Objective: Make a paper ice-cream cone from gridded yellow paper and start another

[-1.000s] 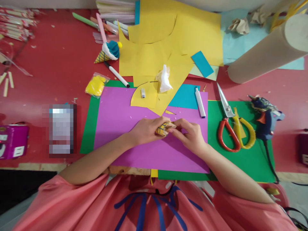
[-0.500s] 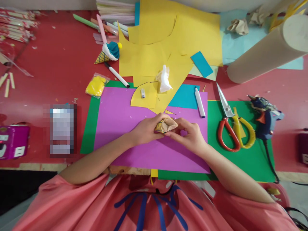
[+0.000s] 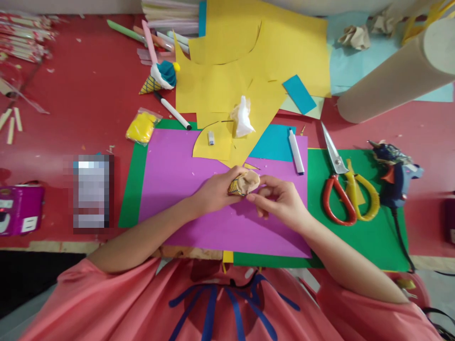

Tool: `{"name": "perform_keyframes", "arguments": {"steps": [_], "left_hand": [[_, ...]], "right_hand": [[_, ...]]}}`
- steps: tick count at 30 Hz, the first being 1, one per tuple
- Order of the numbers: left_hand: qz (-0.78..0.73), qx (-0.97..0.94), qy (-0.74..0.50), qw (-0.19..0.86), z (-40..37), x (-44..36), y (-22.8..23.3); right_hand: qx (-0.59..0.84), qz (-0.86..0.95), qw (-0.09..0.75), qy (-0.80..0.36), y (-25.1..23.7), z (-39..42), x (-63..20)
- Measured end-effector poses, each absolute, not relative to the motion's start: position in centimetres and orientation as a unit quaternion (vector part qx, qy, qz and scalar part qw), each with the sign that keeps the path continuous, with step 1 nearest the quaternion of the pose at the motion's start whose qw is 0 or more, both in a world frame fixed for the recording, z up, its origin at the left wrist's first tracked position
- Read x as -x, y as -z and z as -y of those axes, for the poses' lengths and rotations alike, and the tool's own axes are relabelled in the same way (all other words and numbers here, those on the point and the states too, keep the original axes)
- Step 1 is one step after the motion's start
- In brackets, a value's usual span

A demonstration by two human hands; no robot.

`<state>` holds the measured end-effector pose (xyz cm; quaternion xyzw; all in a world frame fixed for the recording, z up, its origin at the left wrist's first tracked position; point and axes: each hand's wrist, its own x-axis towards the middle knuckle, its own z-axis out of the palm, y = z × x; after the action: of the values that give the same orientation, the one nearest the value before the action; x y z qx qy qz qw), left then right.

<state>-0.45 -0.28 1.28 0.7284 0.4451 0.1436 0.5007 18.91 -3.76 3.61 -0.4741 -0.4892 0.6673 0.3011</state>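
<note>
- While gripping the patterned cone [image 3: 235,187] with the left hand [image 3: 213,193], points its beige end [image 3: 250,181] rightward above the purple sheet [image 3: 227,232].
- Curls the right hand [image 3: 280,201] beside that end; cannot tell whether pinching.
- Farther right, has scissors [image 3: 339,164] alongside.

Legible text, brands and numbers: none.

Glossy purple box with rounded corners [image 3: 32,201], left edge: rectangular white label [image 3: 28,223] bearing dark marks, too small to read; further pale print beside it, illegible.

Purple object cut off by the right edge [image 3: 450,210]: small pale patch, unreadable.

Bundle of slim sticks in red-and-white wrappers [image 3: 24,35], top left: printing blurred.

Upright rectangular dark-edged device [image 3: 91,194]: face pixelated, content obscured.
</note>
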Motion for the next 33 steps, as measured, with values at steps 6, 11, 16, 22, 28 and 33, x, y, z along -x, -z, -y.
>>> {"name": "perform_keyframes", "arguments": {"steps": [6, 11, 16, 22, 28, 33], "left_hand": [[-0.433, -0.713, -0.150, 0.531, 0.2, 0.4, -1.4], [-0.402, -0.682, -0.181, 0.584, -0.1, 0.4, -1.4], [-0.403, -0.665, -0.187, 0.600, -0.3, 0.2, -1.5], [-0.410, -0.706, -0.171, 0.552, 0.0, -0.1, -1.7], [-0.408, -0.716, -0.157, 0.544, 0.2, -0.3, -2.0], [-0.390, -0.735, -0.145, 0.535, 0.1, -0.2, -1.8]], "right_hand": [[0.432, 0.449, 0.337, -0.706, -2.9, 3.5, -19.0], [0.461, 0.600, 0.414, -0.507, -2.6, 3.4, -19.1], [0.414, 0.767, 0.438, -0.221, -2.7, 3.6, -19.3], [0.418, 0.758, 0.417, -0.278, -2.2, 3.7, -19.1], [0.417, 0.754, 0.400, -0.312, -2.3, 3.3, -19.2], [0.413, 0.751, 0.365, -0.365, -2.6, 3.0, -19.4]]}}
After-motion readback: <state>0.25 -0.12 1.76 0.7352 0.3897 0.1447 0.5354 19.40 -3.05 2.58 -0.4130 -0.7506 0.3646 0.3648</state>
